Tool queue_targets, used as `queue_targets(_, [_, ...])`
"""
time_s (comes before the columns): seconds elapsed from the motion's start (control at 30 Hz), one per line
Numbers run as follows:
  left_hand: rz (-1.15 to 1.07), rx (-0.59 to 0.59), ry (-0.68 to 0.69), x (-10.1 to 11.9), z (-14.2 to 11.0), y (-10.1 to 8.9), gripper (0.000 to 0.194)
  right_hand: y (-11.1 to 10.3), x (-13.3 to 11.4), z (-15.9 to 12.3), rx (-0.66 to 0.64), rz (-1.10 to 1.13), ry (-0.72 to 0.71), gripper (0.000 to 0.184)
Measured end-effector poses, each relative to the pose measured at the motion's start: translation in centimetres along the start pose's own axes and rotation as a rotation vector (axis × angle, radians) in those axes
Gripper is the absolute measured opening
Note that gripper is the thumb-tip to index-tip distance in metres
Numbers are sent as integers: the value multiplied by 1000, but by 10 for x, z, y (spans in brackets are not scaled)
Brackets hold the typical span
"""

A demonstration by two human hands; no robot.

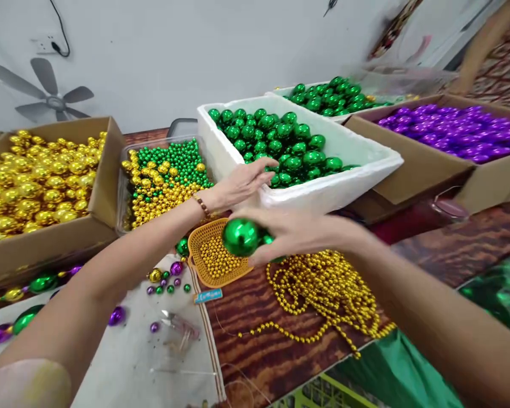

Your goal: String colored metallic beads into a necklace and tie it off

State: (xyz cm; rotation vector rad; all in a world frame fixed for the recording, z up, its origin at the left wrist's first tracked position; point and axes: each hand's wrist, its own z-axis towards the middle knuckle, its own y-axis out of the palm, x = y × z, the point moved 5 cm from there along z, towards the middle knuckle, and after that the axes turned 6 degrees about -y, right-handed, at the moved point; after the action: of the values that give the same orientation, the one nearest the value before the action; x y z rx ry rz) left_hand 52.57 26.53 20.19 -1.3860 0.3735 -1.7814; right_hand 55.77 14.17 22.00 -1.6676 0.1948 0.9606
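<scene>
My left hand (249, 180) reaches over the near left corner of a white foam box (331, 192). Its fingers are stretched out, close to the shiny green balls (291, 163) inside, and nothing shows in them. Lower down, my right hand (297, 232) is blurred and curled round green balls; a large green ball (241, 237) sticks out at its left, with parts of others beside it. Beneath the hands stands an orange basket (194, 263) of small gold beads (219, 258). A heap of gold bead strings (327, 283) lies under my right wrist.
Cardboard boxes hold gold balls (38, 187) and purple balls (459, 133). A clear bin (125, 218) has green and gold beads. Small scissors (181, 323) and loose beads lie on a white cloth (123, 362). Another person's arm (487, 48) shows at far right.
</scene>
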Motion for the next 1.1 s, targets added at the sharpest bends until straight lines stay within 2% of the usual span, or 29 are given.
queue_targets(0.07, [118, -4, -54, 5, 10, 2, 35, 47, 16, 14, -101, -147, 74, 53])
queue_targets(0.17, [319, -66, -70, 11, 20, 12, 33, 95, 46, 38, -106, -333, 132, 60])
queue_targets(0.27, [458, -120, -67, 13, 22, 20, 39, 117, 59, 49, -120, -421, 205, 76])
queue_targets(0.33, [510, -123, -70, 12, 22, 22, 41, 115, 48, 46, -103, -450, 177, 89])
queue_targets(0.37, [531, -121, -70, 12, 21, 22, 41, 107, 39, 41, -81, -463, 140, 88])
queue_targets(0.43, [562, -126, -63, 11, 22, 22, 40, 75, 24, 26, -1, -492, 82, 62])
queue_targets(0.47, [573, -132, -63, 10, 23, 23, 40, 50, 21, 17, 53, -518, 96, 42])
queue_targets(0.5, [580, -138, -73, 9, 25, 22, 39, 18, 25, 7, 146, -551, 156, 32])
queue_targets(0.53, [579, -142, -91, 8, 29, 22, 37, -19, 34, -2, 259, -604, 242, 35])
queue_targets(0.57, [567, -145, -119, 7, 33, 21, 36, -58, 48, -12, 402, -687, 360, 40])
queue_targets(0.6, [545, -146, -154, 6, 38, 19, 33, -95, 67, -20, 493, -774, 488, 42])
queue_targets(0.63, [524, -149, -191, 4, 43, 18, 31, -125, 92, -25, 492, -829, 620, 42])
queue_targets(0.67, [511, -159, -221, 2, 47, 17, 30, -147, 121, -25, 391, -831, 732, 37])
queue_targets(0.7, [507, -181, -242, 1, 51, 18, 29, -163, 148, -23, 314, -802, 781, 32])
queue_targets(0.77, [532, -216, -273, -2, 56, 19, 29, -181, 196, -17, 224, -750, 854, 45])
queue_targets(0.87, [548, -209, -277, -5, 56, 21, 35, -174, 245, -7, 94, -595, 939, 68])
queue_targets(0.93, [536, -186, -271, -5, 54, 22, 38, -164, 260, -3, 71, -524, 966, 69])
queue_targets(1.0, [529, -157, -261, -7, 52, 23, 39, -158, 264, -3, 110, -477, 961, 57])
queue_targets(1.1, [509, -95, -244, -9, 51, 23, 40, -168, 259, -11, 325, -381, 846, 40])
